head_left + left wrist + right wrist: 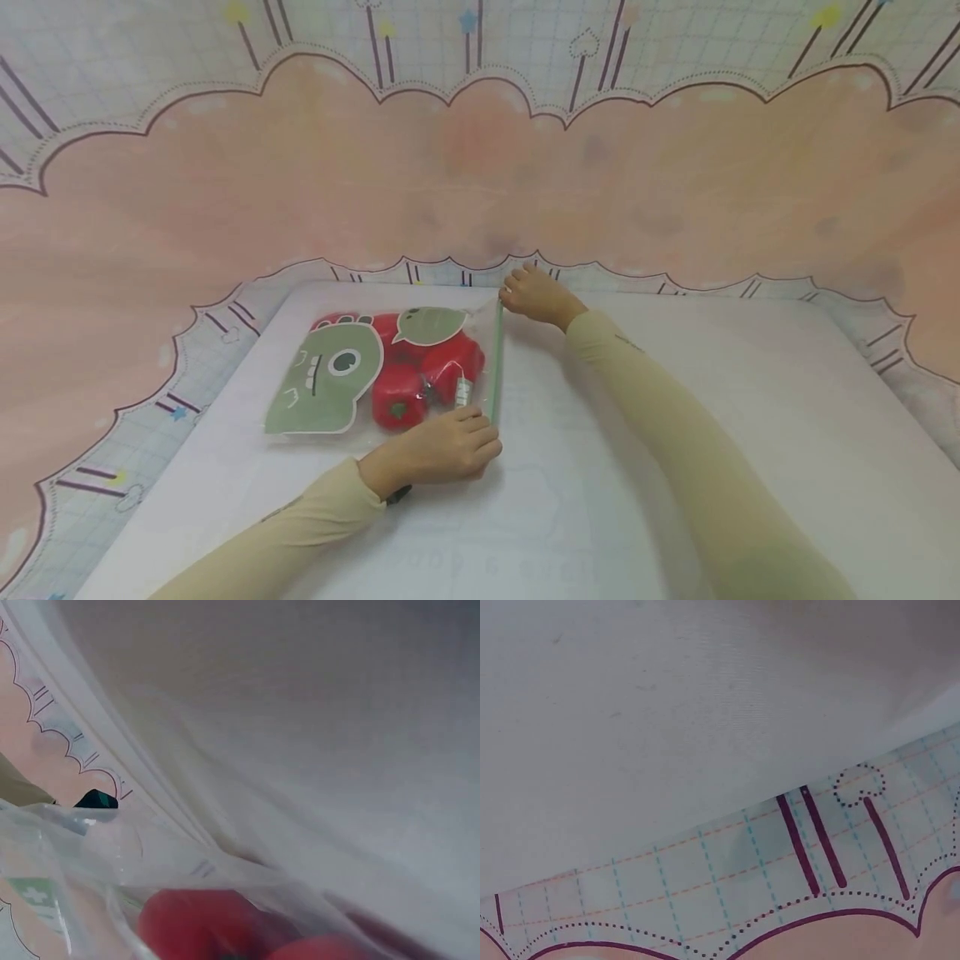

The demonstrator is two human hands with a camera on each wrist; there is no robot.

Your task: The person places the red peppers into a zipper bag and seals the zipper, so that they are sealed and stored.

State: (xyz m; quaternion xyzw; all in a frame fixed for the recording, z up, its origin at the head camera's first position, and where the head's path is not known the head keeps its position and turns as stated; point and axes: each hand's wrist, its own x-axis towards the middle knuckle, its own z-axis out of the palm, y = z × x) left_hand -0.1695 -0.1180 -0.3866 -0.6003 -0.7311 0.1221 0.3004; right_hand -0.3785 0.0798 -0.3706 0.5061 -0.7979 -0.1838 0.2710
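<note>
A clear zip bag (322, 379) printed with a green one-eyed monster lies on the white table. Inside it are several red bell peppers (397, 396), one with a green stem end showing. A green strip (496, 358) runs along the bag's right edge. My left hand (446, 447) grips that edge at its near corner, fingers curled. At the far corner, my right hand (540, 296) pinches the top end of the strip. The left wrist view shows the clear plastic (165, 862) close up, with red peppers (199, 922) behind it. Neither wrist view clearly shows fingers.
The white table (750, 400) extends to the right of the bag. Behind and around it hangs a peach cloth (480, 183) with scalloped outlines, seen also as patterned cloth (705, 877) past the table edge in the right wrist view.
</note>
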